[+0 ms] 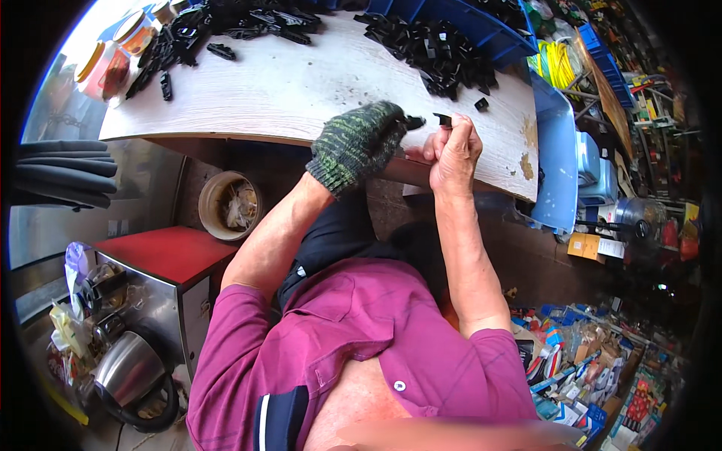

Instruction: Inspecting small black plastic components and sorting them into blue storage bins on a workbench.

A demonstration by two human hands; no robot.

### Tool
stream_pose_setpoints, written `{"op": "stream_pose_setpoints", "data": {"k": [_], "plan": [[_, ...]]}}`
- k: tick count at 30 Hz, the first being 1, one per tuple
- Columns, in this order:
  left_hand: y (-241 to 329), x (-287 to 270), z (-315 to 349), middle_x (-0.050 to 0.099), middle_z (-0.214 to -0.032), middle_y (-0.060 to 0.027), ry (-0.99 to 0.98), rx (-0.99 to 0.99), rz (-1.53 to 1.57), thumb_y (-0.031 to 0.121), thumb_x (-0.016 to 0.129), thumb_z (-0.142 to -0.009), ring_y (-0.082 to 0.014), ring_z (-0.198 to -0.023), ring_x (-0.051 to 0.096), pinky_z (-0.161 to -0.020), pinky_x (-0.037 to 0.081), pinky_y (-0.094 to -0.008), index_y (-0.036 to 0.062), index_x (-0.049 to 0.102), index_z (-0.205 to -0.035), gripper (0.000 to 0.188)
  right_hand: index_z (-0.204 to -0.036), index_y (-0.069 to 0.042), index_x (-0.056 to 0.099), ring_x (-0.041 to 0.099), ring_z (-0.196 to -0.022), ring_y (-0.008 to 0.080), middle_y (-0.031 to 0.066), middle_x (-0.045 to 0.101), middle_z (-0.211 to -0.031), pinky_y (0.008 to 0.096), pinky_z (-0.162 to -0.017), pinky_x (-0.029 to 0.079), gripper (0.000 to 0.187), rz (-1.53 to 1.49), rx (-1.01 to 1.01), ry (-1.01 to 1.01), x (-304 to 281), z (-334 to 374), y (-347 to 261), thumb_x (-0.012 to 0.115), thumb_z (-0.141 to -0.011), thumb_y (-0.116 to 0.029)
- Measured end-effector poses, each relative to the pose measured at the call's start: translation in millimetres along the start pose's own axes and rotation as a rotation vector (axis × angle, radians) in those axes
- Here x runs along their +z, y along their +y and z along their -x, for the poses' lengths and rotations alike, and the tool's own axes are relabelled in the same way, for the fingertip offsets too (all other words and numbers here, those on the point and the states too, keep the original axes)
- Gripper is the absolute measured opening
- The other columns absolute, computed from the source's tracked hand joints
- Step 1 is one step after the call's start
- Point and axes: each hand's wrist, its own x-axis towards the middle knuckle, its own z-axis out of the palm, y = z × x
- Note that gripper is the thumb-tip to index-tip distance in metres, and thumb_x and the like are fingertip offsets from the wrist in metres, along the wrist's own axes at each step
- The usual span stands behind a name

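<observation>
Hand, left: your gloved left hand (357, 143) is closed around a slim black part (414, 122), tip poking out to the right.
Hand, right: your bare right hand (455, 146) pinches a small black piece (443, 119) between thumb and fingers.
Gap: held pieces are just apart, above the near side of the white table (286, 83); not joined, so I'd call this unit mid-cycle.
Left heap: long black parts (233, 26) at the far left, two strays on its near side (one is this loose long part (221, 51)).
Right heap: smaller black pieces (440, 56) at the far right, against a blue bin (481, 30), plus one single piece (481, 105) just off its near edge.
Done: can't tell; either heap could be finished stock or feed (fine detail is too small to read).
Remaining: your current pair, at least. Both heaps are big, so if either is feed, you're well short of finished.
</observation>
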Motion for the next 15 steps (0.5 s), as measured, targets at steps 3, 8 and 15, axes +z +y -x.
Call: {"op": "stream_pose_setpoints", "data": {"k": [3,8,15], "plan": [[-0.3,16.2,-0.2,0.069,-0.094,-0.0159,-0.025,0.002,0.139,0.018,0.063,-0.092,-0.0350,-0.084,0.068,-0.071,0.054,-0.0423,0.0061,0.066,-0.109,0.021,-0.083,-0.008,0.052,0.037,-0.038,0.0114,-0.0009,0.039,-0.053,0.0295,-0.039,0.037,0.024,0.034,0.039,0.029,-2.6,-0.1,0.3,0.054,-0.097,-0.027],[4.3,23.3,-5.8,0.069,-0.096,-0.0147,-0.090,-0.121,0.221,0.023,0.060,-0.094,-0.0353,-0.086,0.067,-0.072,0.054,-0.0436,0.0076,0.066,-0.108,0.022,-0.085,-0.007,0.052,0.040,-0.038,0.0127,0.0006,0.041,-0.053,0.0302,-0.039,0.042,0.023,0.085,-0.002,-0.001,-5.8,-0.9,4.7,0.054,-0.097,-0.028],[19.6,43.4,-8.2,0.069,-0.101,-0.0188,0.098,-0.278,0.360,0.018,0.054,-0.099,-0.0319,-0.088,0.069,-0.077,0.053,-0.0411,0.0044,0.061,-0.120,0.026,-0.075,-0.011,0.051,0.042,-0.051,0.0047,-0.0058,0.044,-0.062,0.0229,-0.049,0.037,0.026,0.241,-0.048,0.081,-8.5,2.5,7.9,0.054,-0.099,-0.022]]}}
